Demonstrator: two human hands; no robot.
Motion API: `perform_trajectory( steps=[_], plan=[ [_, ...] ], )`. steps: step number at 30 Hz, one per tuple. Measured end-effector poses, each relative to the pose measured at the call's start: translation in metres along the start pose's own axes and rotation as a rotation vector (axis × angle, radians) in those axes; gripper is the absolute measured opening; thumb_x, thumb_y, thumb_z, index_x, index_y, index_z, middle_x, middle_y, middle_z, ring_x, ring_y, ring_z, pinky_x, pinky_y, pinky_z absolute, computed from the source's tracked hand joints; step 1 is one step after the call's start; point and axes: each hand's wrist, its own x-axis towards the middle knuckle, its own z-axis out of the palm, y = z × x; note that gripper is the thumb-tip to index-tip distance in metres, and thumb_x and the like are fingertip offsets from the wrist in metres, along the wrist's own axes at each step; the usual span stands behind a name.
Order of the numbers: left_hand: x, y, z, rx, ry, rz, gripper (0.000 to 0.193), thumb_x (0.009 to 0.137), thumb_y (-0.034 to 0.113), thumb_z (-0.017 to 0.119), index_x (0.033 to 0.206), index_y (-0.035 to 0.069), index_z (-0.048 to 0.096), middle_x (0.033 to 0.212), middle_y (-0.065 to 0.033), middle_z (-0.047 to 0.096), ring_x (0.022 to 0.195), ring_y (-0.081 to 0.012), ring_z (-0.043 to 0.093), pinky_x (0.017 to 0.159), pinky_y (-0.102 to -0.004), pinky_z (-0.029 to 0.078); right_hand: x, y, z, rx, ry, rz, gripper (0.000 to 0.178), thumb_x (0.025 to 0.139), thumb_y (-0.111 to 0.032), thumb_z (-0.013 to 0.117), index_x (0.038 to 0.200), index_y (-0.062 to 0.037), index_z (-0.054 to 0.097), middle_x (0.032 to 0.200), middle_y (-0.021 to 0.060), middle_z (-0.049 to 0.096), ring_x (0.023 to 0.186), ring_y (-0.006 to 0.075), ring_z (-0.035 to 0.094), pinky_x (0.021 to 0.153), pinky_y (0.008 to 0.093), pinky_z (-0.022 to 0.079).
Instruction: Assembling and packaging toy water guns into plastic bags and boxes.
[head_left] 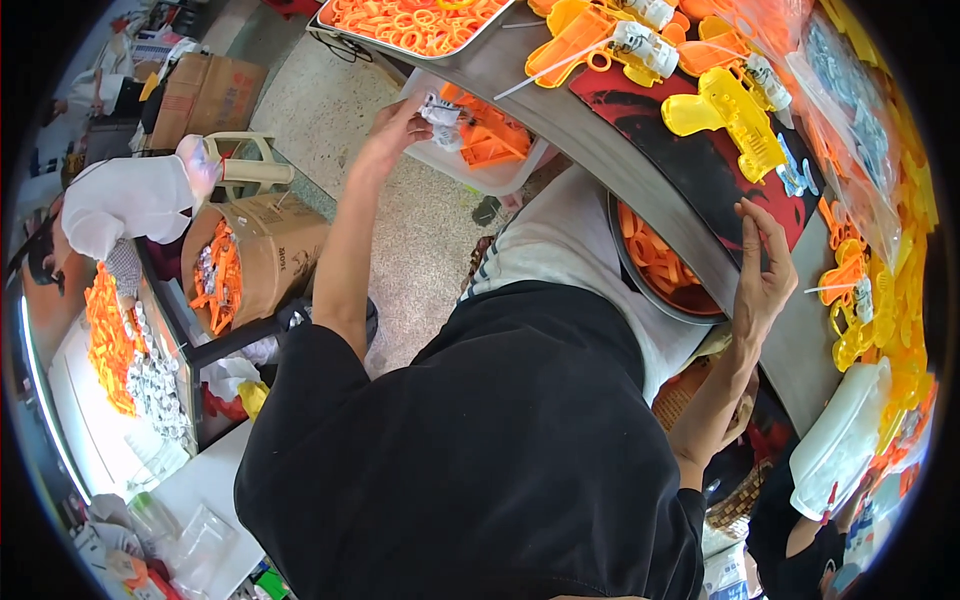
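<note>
The left hand [394,128] is held half curled at a white printed piece [441,116], by a white tub [480,181] of orange parts [496,143]; whether it is gripped cannot be told. A yellow toy gun [724,108] is laid on a dark mat [662,124], near the right hand [766,262], held loosely open with nothing grasped.

White-and-grey printed pieces [443,112], at the left fingers [414,124], beside orange parts [495,138], in a translucent bin [470,176]
</note>
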Motion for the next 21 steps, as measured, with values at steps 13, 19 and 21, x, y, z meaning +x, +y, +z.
perform_trajectory(
  steps=[13, 19, 21],
  plan=[
    [0.005, -0.025, 0.019, 0.331, -0.073, -0.028, 0.049, 0.102, 0.047, 0.057, 0.119, 0.001, 0.062, 0.105, -0.0097, 0.07, 0.099, -0.0215, 0.068, 0.095, -0.0352, 0.053, -0.035, -0.038, 0.057, 0.232, -0.355, -0.155, 0.017, 0.094, 0.001, 0.064, 0.109, -0.0008, 0.072, 0.103, 0.0133, 0.072, 0.095, 0.0243, 0.069, 0.085, 0.0323, 0.052],
    [-0.01, -0.036, 0.02, -0.234, -0.013, -0.129, 0.058, 0.105, 0.056, 0.043, 0.123, 0.003, 0.056, 0.128, -0.0176, 0.066, 0.11, -0.0278, 0.067, 0.105, -0.0442, 0.05, -0.044, -0.038, 0.15, 0.383, -0.822, -0.288, 0.023, 0.096, -0.009, 0.063, 0.116, 0.0022, 0.066, 0.104, 0.0208, 0.07, 0.096, 0.0388, 0.068, 0.086, 0.0436, 0.053],
    [-0.021, -0.027, 0.028, -0.338, -0.055, -0.226, 0.067, 0.106, 0.06, 0.033, 0.13, 0.001, 0.054, 0.14, -0.0208, 0.059, 0.116, -0.0317, 0.066, 0.109, -0.0494, 0.048, -0.042, -0.027, 0.191, 0.344, -0.927, -0.078, 0.033, 0.091, -0.015, 0.067, 0.119, 0.0014, 0.066, 0.115, 0.0243, 0.068, 0.106, 0.0452, 0.064, 0.091, 0.0478, 0.051]
  ],
)
